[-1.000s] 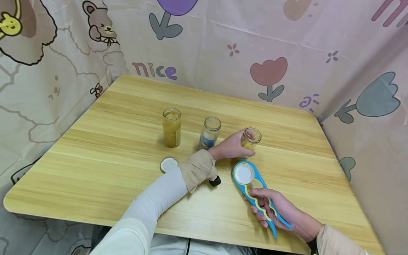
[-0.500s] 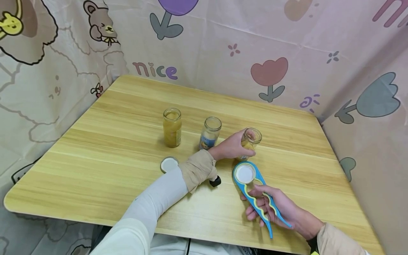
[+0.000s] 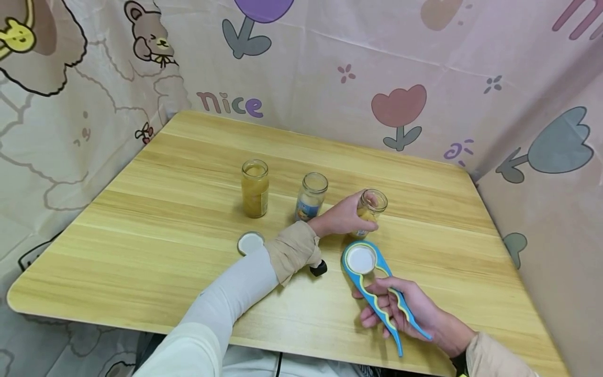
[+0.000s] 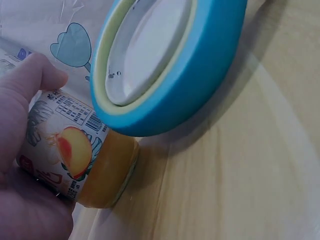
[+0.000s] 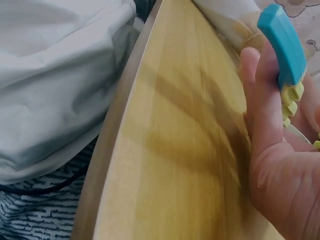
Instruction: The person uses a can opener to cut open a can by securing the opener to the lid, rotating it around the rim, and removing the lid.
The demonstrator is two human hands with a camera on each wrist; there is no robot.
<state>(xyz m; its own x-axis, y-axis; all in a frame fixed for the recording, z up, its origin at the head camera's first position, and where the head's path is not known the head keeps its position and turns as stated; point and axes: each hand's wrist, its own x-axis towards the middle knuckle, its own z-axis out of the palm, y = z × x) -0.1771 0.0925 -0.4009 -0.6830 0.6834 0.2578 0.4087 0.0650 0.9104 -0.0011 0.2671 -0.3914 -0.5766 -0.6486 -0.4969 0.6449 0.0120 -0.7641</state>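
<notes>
My left hand grips an open glass jar at the right of the row. In the left wrist view the jar's peach-printed label shows, with yellow-orange contents below it. My right hand holds a blue jar opener with a wavy yellow lining, its fingers and thumb about the two handles. A lid, white inside facing up, sits in the opener's ring, just in front of the jar. One blue handle shows beside the fingers in the right wrist view.
Two more lidless jars stand to the left: a tall amber-coloured jar and a clear jar with a blue label, close behind the left wrist. A loose lid lies beside the left sleeve. The wooden table meets printed curtains at the back.
The right hand's fingers have loosened and the opener's handles have spread slightly. The opener has shifted a little toward the person, the lid still in its ring. Left hand and jar stay put.
</notes>
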